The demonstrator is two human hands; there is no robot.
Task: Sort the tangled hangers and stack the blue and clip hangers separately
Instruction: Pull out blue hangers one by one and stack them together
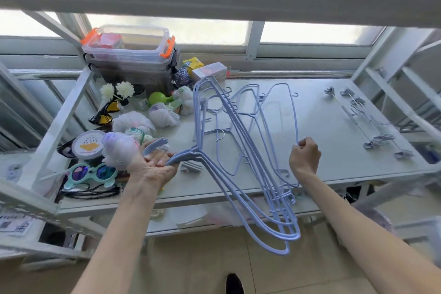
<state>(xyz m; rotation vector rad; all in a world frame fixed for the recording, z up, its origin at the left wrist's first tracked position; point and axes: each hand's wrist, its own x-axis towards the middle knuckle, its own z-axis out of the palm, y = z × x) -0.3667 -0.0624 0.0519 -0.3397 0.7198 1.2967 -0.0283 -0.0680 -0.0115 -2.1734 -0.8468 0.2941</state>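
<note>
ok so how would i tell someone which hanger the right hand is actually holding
Start at the white table under the window, then find the right hand near its front edge. It pinches one thin blue hanger arching toward the window. Unlike the bundle of blue hangers in the left hand, it is single.

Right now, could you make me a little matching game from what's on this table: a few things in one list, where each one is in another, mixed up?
Things:
1. bundle of blue hangers
2. clip hangers
3. clear box with orange latches
4. teal sunglasses

Places:
A. far left corner, by the window
B. near left edge of the table
C. held by the left hand
D. lying on the right side of the table

Pairs: 1-C, 2-D, 3-A, 4-B
</note>
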